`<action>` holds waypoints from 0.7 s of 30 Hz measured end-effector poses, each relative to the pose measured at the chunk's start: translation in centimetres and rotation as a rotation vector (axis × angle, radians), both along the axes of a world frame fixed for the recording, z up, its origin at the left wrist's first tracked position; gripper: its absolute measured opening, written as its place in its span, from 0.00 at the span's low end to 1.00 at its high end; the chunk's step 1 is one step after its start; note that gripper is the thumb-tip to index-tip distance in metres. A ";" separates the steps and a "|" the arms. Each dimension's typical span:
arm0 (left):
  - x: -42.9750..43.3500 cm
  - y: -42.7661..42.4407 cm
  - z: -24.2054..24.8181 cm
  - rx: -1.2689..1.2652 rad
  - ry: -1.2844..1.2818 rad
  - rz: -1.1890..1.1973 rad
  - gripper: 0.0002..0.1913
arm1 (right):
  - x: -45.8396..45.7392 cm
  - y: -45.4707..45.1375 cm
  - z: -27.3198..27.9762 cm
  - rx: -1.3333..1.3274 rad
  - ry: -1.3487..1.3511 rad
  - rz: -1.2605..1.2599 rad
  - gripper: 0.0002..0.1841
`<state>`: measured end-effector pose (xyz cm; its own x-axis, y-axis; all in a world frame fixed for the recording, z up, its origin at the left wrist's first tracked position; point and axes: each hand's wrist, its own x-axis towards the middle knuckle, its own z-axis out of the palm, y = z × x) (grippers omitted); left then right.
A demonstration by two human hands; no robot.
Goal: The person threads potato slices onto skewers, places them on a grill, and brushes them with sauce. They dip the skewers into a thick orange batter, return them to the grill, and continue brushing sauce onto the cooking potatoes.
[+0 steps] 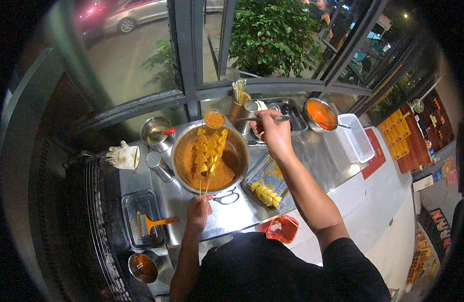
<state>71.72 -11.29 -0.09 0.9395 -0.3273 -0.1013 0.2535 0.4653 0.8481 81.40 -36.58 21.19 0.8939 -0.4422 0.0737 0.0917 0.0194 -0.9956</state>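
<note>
My left hand [199, 211] grips the bare ends of wooden skewers [200, 185]. Threaded on them are yellow, seasoning-coated slices [210, 149], probably potato, resting in or just above a large steel bowl [244, 171]. Reddish-brown powdery seasoning [224, 177] lines the bowl. My right hand [272, 132] holds the metal handle of a ladle [215, 119] filled with orange-brown seasoning, above the bowl's far rim. Right of the bowl, a clear tray [251, 171] holds another skewer of pale yellow slices [265, 194]. Black-handled scissors [227, 197] lie partly under the bowl's near edge.
A steel shaker [159, 166], a steel pot [155, 126] and white gloves [123, 155] are on the left. Nearer are a brush [152, 223] in a tray and a sauce bowl [143, 267]. Orange sauce [319, 115] and a white basket [355, 137] stand at right. A red bin [280, 229] is below.
</note>
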 end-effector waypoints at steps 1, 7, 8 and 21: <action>0.3 0.0 0.0 0.004 0.018 -0.022 0.14 | -0.3 0.0 0.1 0.004 -0.003 -0.016 0.09; 2.2 -1.4 1.0 0.050 0.120 -0.059 0.15 | -3.3 -0.3 0.6 0.047 0.047 -0.063 0.09; 2.4 -1.8 1.2 0.014 0.178 -0.061 0.15 | -4.0 -0.5 0.3 0.061 0.062 -0.082 0.09; 4.0 -1.4 0.2 -0.109 0.163 -0.074 0.13 | -9.6 1.6 -18.4 -0.406 0.130 0.005 0.09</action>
